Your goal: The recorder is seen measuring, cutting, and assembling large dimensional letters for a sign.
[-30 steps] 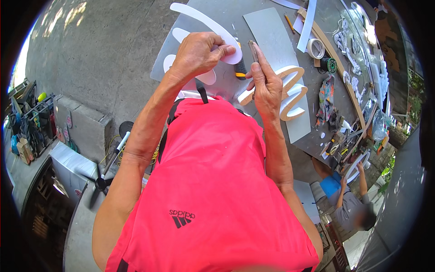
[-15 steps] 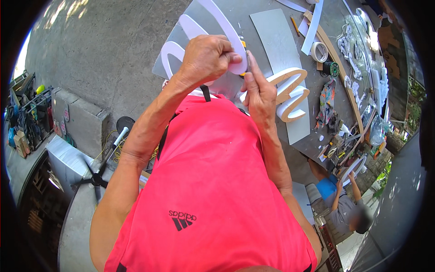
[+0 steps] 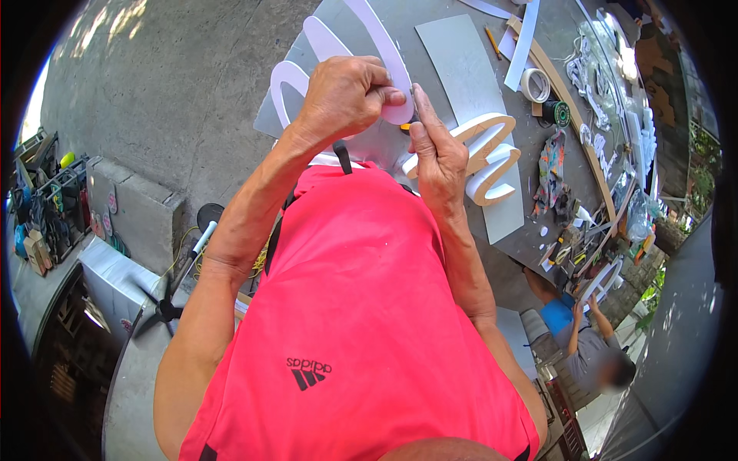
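Observation:
My left hand [image 3: 346, 96] is closed on a flat white cut-out [image 3: 388, 58] with long curved arms, pinching it near the rounded lower end of one arm. Beside that end is my right hand [image 3: 442, 157], its index finger stretched along the cut-out's edge and its thumb bent in. Between thumb and finger shows something thin and dark, too small to name. A bit of yellow [image 3: 405, 127] peeks out under the cut-out's tip. Just right of my right hand lies a thick curved shape [image 3: 478, 161] with a tan face and white sides.
A grey sheet [image 3: 453, 65] lies on the work table. To its right are a pencil [image 3: 493, 43], a tape roll [image 3: 536, 85], a green-and-black spool [image 3: 556, 114], a wooden strip [image 3: 573, 107] and a patterned cloth [image 3: 550, 169]. Another person [image 3: 588, 338] works at lower right; a fan [image 3: 164, 310] stands at left.
The view has shifted slightly. Both hands stay at the same end of the cut-out, and a yellow patch seen earlier beside its edge is now mostly covered.

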`<state>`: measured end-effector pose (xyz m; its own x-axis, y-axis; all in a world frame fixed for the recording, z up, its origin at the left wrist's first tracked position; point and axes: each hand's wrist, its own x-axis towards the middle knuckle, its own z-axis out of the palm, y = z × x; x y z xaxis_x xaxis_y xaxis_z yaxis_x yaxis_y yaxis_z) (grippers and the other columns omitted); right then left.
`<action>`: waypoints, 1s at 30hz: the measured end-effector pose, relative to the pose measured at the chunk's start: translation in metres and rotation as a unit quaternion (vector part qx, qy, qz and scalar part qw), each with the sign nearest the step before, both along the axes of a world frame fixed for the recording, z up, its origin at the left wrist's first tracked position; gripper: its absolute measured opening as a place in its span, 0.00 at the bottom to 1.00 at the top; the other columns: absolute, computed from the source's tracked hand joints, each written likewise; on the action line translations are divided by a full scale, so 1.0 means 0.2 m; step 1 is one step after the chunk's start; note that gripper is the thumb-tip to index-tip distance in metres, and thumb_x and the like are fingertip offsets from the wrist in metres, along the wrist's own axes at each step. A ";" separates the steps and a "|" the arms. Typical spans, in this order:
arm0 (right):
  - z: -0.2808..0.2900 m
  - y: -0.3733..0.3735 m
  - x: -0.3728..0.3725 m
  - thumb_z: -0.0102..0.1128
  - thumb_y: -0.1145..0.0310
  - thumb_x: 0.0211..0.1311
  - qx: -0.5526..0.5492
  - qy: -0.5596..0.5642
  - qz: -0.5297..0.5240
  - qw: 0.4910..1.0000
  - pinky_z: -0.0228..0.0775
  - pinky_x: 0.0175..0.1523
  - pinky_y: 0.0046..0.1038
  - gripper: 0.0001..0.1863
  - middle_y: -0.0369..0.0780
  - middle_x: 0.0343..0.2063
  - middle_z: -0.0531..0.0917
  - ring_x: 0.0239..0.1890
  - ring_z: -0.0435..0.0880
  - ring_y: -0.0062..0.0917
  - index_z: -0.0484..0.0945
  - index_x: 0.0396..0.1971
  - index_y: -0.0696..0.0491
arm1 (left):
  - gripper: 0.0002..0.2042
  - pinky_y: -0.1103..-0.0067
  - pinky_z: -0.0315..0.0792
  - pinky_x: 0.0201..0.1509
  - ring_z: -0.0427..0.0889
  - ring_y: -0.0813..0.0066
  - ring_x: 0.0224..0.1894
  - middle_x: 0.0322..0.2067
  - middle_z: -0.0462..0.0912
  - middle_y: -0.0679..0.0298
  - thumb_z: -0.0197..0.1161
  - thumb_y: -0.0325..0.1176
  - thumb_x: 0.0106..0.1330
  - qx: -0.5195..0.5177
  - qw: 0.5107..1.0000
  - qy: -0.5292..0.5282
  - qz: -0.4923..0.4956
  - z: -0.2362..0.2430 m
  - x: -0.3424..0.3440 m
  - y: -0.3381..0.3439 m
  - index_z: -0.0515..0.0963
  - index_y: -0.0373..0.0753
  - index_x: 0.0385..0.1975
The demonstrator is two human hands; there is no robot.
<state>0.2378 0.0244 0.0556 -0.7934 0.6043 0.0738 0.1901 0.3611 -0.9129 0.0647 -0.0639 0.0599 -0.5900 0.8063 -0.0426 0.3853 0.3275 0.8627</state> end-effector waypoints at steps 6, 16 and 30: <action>0.09 0.07 -0.13 0.57 0.73 0.75 -0.103 -0.045 -0.011 0.994 0.76 0.57 0.29 0.22 0.49 0.59 0.83 0.53 0.86 0.32 0.75 0.66 0.58 | 0.03 0.71 0.74 0.32 0.85 0.62 0.28 0.28 0.84 0.60 0.68 0.23 0.59 0.015 0.999 0.026 -0.024 0.01 0.02 0.02 0.86 0.33 0.32; 0.00 0.01 -0.09 0.56 0.75 0.74 0.062 0.046 -0.025 0.997 0.76 0.56 0.33 0.23 0.52 0.61 0.81 0.54 0.85 0.38 0.72 0.67 0.61 | 0.07 0.76 0.72 0.29 0.81 0.78 0.24 0.23 0.86 0.63 0.71 0.34 0.65 -0.020 0.996 -0.034 0.080 0.00 -0.04 0.08 0.89 0.38 0.34; 0.01 0.09 -0.19 0.59 0.74 0.73 0.065 0.043 -0.080 0.994 0.77 0.58 0.31 0.21 0.51 0.61 0.80 0.58 0.85 0.37 0.77 0.64 0.58 | 0.10 0.76 0.74 0.29 0.82 0.78 0.23 0.23 0.89 0.62 0.72 0.38 0.65 -0.039 0.990 -0.044 0.129 0.07 0.08 0.15 0.90 0.37 0.33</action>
